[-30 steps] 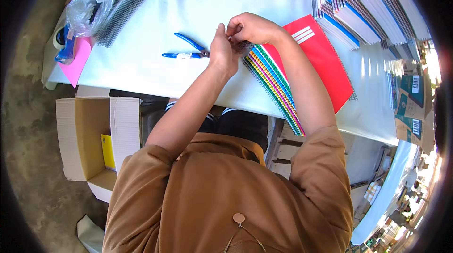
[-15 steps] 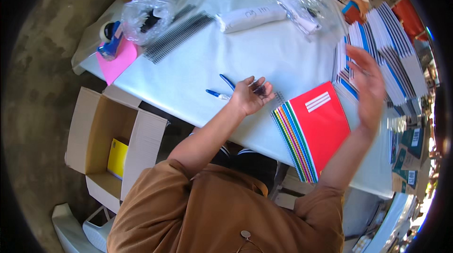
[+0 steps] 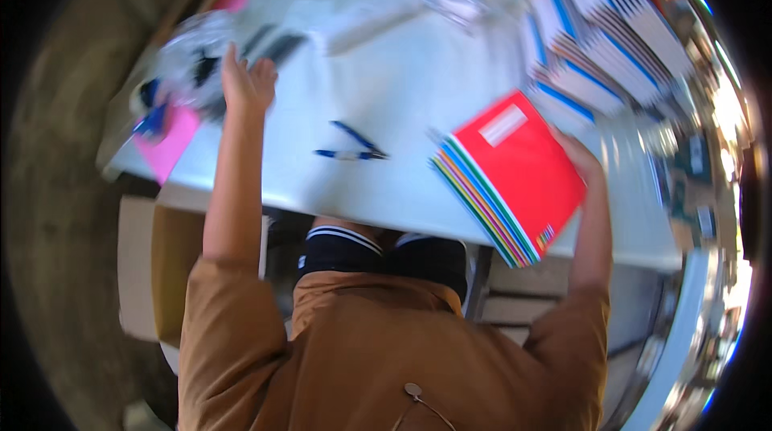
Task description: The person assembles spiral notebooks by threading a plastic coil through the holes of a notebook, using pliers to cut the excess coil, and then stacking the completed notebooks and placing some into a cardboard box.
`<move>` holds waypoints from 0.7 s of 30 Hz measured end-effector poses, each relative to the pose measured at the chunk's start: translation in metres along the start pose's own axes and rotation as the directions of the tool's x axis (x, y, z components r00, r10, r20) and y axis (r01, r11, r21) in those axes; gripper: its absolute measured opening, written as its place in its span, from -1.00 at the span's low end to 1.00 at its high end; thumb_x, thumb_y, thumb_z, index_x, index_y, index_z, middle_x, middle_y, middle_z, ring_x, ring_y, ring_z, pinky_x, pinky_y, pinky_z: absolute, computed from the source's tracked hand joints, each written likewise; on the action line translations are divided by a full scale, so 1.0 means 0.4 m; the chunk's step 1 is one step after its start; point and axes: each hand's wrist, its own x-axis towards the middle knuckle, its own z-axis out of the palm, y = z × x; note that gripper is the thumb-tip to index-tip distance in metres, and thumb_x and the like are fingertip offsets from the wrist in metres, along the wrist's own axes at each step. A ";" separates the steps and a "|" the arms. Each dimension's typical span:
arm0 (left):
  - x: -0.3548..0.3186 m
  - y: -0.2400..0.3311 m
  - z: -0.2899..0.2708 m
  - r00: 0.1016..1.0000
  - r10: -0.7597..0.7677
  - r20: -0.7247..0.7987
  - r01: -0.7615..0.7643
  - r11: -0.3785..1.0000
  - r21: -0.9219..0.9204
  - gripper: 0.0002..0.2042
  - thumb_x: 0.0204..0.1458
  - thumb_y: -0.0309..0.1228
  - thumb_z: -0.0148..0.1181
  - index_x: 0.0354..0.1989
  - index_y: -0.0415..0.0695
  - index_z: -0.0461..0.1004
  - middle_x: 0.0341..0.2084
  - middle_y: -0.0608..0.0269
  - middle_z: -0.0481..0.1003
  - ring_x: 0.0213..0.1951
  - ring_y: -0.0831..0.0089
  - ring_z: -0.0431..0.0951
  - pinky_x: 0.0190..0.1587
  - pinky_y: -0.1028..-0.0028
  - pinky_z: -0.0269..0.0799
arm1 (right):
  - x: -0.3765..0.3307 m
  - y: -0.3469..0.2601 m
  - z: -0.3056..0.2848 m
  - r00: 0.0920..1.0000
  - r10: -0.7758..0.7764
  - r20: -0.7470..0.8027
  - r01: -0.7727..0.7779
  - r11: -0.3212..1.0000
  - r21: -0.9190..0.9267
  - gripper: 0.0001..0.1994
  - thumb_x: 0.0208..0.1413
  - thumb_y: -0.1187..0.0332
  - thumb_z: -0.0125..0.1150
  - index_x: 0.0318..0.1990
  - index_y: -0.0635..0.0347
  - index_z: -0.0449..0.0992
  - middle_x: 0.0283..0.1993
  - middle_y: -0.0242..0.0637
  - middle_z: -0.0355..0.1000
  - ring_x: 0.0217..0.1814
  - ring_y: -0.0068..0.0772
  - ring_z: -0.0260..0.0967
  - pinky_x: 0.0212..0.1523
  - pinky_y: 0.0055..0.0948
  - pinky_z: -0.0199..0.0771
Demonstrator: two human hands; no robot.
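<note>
A stack of notebooks with a red cover on top lies at the right of the table, its coloured edges fanned out at the left. My right hand grips its right edge, with the fingers partly hidden by the cover. My left hand reaches out at the left, fingers apart and nothing visible in it. It is nearest to the dark spiral coils, which are blurred. Between my hands lie blue-handled pliers, handles spread.
A clear plastic bag, a blue tape dispenser and pink sheets are at the left. Tall piles of bound notebooks stand at the right. A white wrapped roll lies farther back. An open cardboard box stands below the left edge.
My left hand has moved from mid-table, beside the pliers, leftward to the coils. My right hand has come down onto the notebook stack's right edge. The view has shifted.
</note>
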 end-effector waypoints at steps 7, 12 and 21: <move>-0.625 -0.596 -0.083 0.647 -0.519 0.559 -0.036 0.712 0.702 -0.19 0.07 0.03 -0.06 0.21 -0.36 -0.28 0.21 -0.17 -0.19 0.27 0.10 -0.20 0.28 0.24 -0.31 | -0.010 -0.012 0.029 0.980 0.196 -0.030 -0.198 0.963 -0.181 -0.26 -0.04 -0.29 0.03 -0.07 0.33 0.46 -0.08 -0.05 0.45 -0.11 -0.32 0.45 -0.02 -0.37 0.38; -0.494 -0.598 0.071 0.525 -0.516 0.677 0.010 0.799 0.601 -0.20 -0.17 -0.33 0.16 0.17 -0.39 -0.18 0.02 -0.25 0.16 0.05 0.07 0.30 0.12 0.19 0.26 | -0.165 0.126 0.029 0.985 0.122 -0.126 -0.133 0.988 -0.082 -0.12 -0.04 -0.39 -0.12 0.10 0.34 0.31 0.04 0.02 0.35 0.01 -0.24 0.38 0.00 -0.25 0.37; -0.168 -0.532 0.300 0.007 -0.890 0.455 -0.418 0.411 0.810 -0.44 0.00 -0.19 -0.03 0.17 -0.22 0.18 -0.01 0.07 0.37 0.02 0.29 0.39 0.12 0.41 0.24 | -0.271 0.278 0.252 0.915 -0.074 -0.397 0.116 0.990 0.083 -0.17 0.10 -0.28 -0.25 0.31 0.26 -0.06 0.27 -0.10 0.09 0.19 -0.20 0.20 0.14 -0.20 0.22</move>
